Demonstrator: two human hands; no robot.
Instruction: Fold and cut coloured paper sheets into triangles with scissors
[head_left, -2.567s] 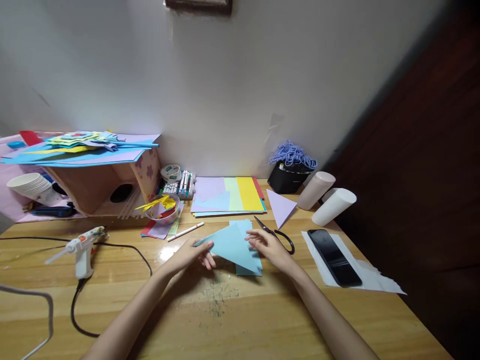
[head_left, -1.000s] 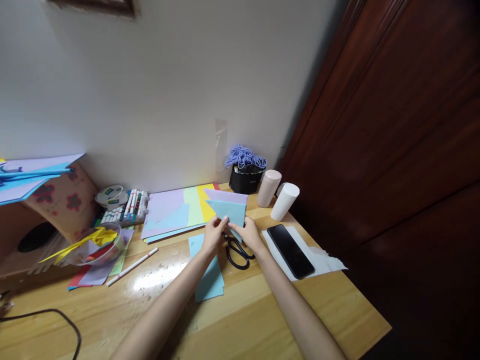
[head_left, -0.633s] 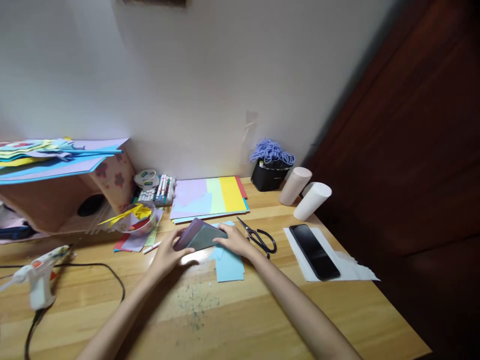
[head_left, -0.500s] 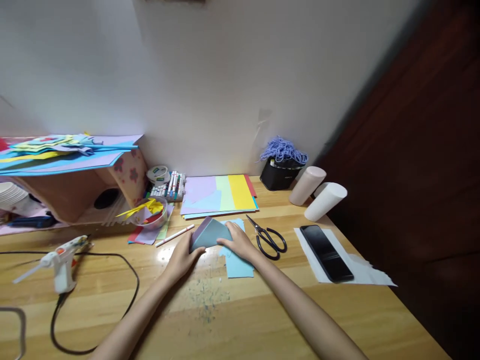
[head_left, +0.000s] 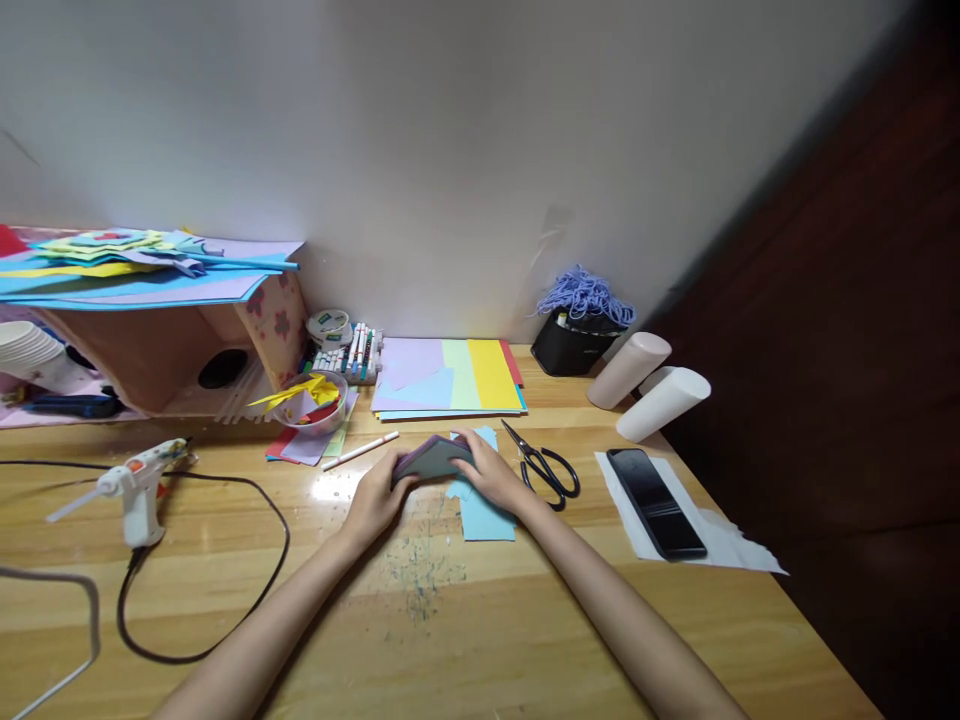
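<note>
Between my hands is a folded piece of blue and purple paper or foam sheet (head_left: 433, 460), bent to a peak along its top edge. My left hand (head_left: 377, 497) grips its left end, thumb on the near face. At the right end my right hand (head_left: 489, 470) pinches it in the same way, fingers over the back. A cut light-blue sheet (head_left: 487, 515) lies on the table under and beside my right hand. Black-handled scissors (head_left: 550, 470) rest just right of that hand, and a white marker (head_left: 361, 451) lies left of the folded piece.
A white glue gun (head_left: 142, 490) with a looping black cord stands at left. Behind are a bowl of scraps (head_left: 339, 420), markers (head_left: 352, 352), and stacked coloured sheets (head_left: 412, 405). To the right are white rolls (head_left: 664, 403) and a phone (head_left: 656, 503) on white paper.
The folded piece has been tipped, so its near face now looks narrower and darker. Both hands still hold it. The whole view has shifted slightly.
</note>
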